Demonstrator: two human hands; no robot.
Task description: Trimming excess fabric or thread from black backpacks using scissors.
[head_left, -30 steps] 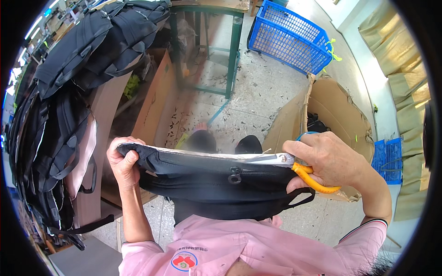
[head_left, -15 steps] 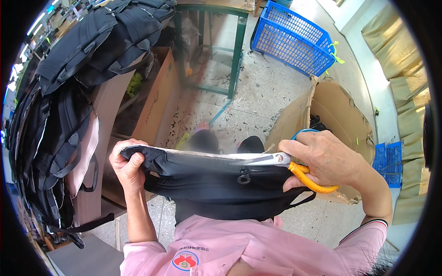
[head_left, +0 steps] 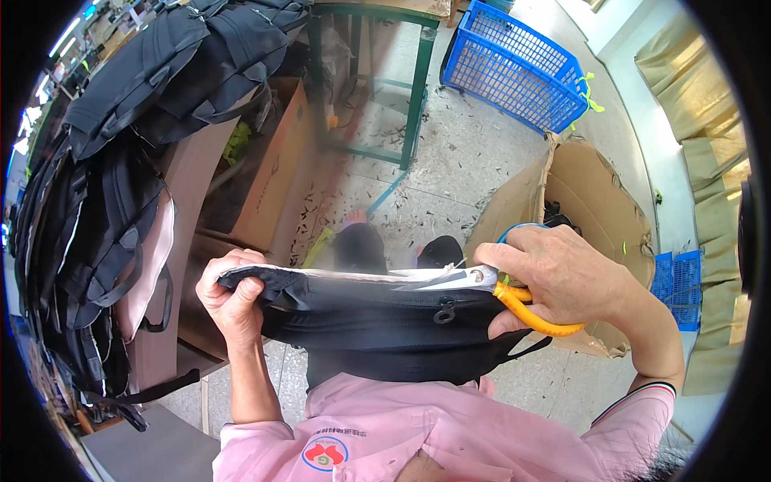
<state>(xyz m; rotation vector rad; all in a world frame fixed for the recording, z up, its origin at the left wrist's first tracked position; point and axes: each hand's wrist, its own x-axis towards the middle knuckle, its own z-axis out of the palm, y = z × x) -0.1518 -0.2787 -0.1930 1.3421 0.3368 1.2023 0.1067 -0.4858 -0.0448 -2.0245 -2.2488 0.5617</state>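
Observation:
A black bag (head_left: 385,321) with a zipper lies across my front, its pale raw seam edge running along the top side. My left hand (head_left: 233,293) pinches the left end of that edge between thumb and fingers. In my right hand (head_left: 562,273) is a pair of scissors (head_left: 470,277), one handle loop wrapped in yellow, the other partly blue. The blades lie along the right part of the pale edge and point left; whether they are fully closed is hard to tell. A loose thread stands up near the blades. The ring-shaped zipper pull hangs just below them.
Several black bags (head_left: 104,185) are heaped on a bench at the left. Beyond my feet stands a green-legged table (head_left: 422,88). A blue plastic crate (head_left: 514,72) and an open cardboard box (head_left: 602,193) are at the right. Dark scraps litter the floor.
The scissors have shifted slightly left along the edge with my right hand. My left hand and its end of the bag have moved a little right and down.

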